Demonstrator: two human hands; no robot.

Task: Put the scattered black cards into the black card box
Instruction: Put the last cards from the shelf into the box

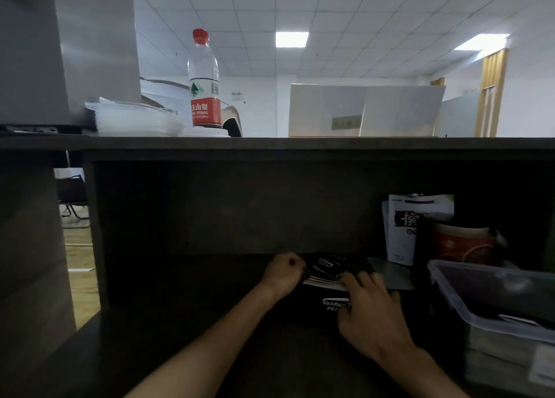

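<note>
While both hands work in the dim recess under the shelf, I see the left hand (285, 273) curled nearly into a fist, pinching the left edge of the black cards (326, 273). The right hand (371, 313) lies over the black card box (333, 303), its fingers (353, 279) pressing the stack's near edge. A clear plastic container (492, 304) sits on the desk (180, 352) to the right.

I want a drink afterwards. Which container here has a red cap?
The water bottle standing on the upper shelf, left of centre; the clear plastic tub at right has none.
</note>
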